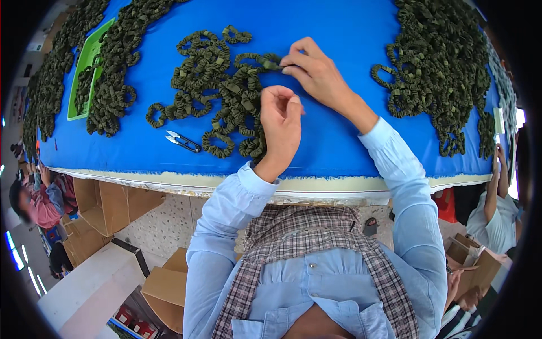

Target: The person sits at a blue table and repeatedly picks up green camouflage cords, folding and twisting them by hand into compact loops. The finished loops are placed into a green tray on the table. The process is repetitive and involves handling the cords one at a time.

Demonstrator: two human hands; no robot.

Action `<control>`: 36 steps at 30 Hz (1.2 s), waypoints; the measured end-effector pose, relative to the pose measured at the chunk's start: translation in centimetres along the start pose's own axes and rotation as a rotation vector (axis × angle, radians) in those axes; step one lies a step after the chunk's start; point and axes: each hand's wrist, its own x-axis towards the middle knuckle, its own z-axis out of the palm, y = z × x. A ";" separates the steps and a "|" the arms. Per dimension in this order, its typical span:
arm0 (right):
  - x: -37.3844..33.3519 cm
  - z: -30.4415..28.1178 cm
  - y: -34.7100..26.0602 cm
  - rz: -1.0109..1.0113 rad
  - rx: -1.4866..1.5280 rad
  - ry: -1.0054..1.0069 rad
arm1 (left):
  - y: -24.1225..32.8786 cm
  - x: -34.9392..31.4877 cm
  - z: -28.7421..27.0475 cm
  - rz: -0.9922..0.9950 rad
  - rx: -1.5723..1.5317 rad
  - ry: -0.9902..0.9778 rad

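Dark green scrunchies (197, 70) lie in a loose heap on the blue table cover, in front of my hands. My right hand (319, 73) reaches to the heap's far right side, its thumb and fingers pinched on the edge of a scrunchie (271, 62). Closer to me, my left hand (280, 124) hovers at the heap's right edge with curled fingers and the thumb against them. Whatever it may hold is too small to make out. Small thread snips (183, 141) rest on the cover to the left of the heap.
A bigger pile of scrunchies (435, 62) covers the table's right side. More scrunchies surround a green tray (84, 73) at the left. Cardboard boxes (107, 203) stand below the table edge (226, 182). Other people (494, 209) sit at both far sides.
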 end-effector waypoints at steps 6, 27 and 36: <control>-5.0 -6.4 -4.2 0.555 0.536 -0.228 | 1.9 0.6 -0.7 0.486 0.530 -0.132; -8.7 -6.6 -4.9 0.627 0.800 -0.042 | 0.9 -0.6 1.0 -0.233 -0.166 -0.416; -9.2 -6.3 -4.9 0.855 1.619 0.298 | 0.6 -0.3 0.0 -0.309 -0.446 -0.454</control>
